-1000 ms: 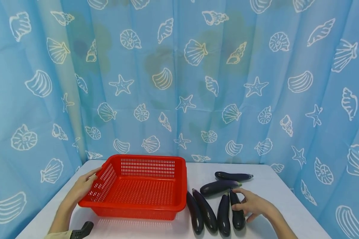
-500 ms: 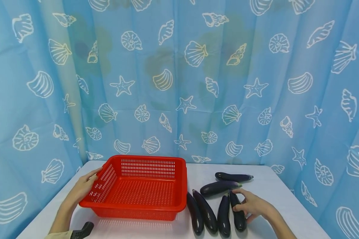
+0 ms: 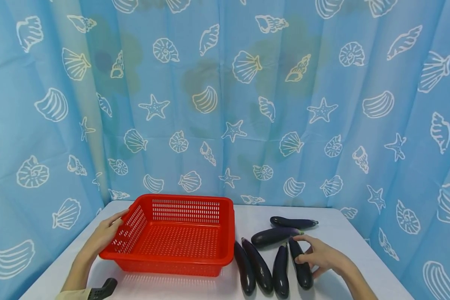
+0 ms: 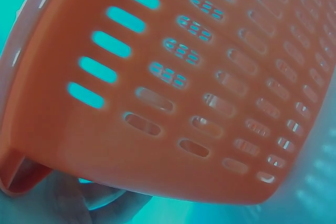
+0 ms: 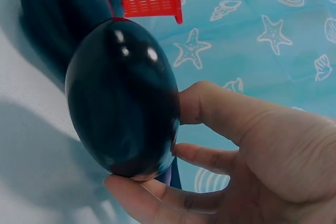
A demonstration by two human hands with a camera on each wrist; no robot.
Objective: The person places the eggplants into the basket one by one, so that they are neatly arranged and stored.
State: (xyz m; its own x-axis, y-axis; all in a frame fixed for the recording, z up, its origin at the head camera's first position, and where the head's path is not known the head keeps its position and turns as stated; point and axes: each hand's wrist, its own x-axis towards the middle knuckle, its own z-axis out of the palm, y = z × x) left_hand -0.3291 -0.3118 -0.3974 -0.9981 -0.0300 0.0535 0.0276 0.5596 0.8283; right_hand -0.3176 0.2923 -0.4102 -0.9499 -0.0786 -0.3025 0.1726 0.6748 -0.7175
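My right hand (image 3: 320, 256) grips the rightmost eggplant (image 3: 300, 266), a long, dark, glossy one low over the white table. Seen in the right wrist view, thumb and fingers close around the rounded end of this eggplant (image 5: 123, 100). Just left of it lies another eggplant (image 3: 280, 273), with a gap between their lower ends. My left hand (image 3: 103, 237) holds the left rim of the red plastic basket (image 3: 172, 268), which has slotted sides. In the left wrist view, the fingers (image 4: 100, 205) show below the basket rim, partly hidden by it.
Two eggplants lie side by side by the basket's right wall, the inner one (image 3: 256, 266) slanting. Behind them an eggplant (image 3: 273, 236) lies crosswise, and another (image 3: 292, 222) sits farther back. A blue shell-print curtain (image 3: 225, 104) hangs behind the white table (image 3: 345, 233).
My right hand has shifted slightly right with the eggplant, whose lower end has swung right, away from its neighbour. The left hand and the basket stay in place.
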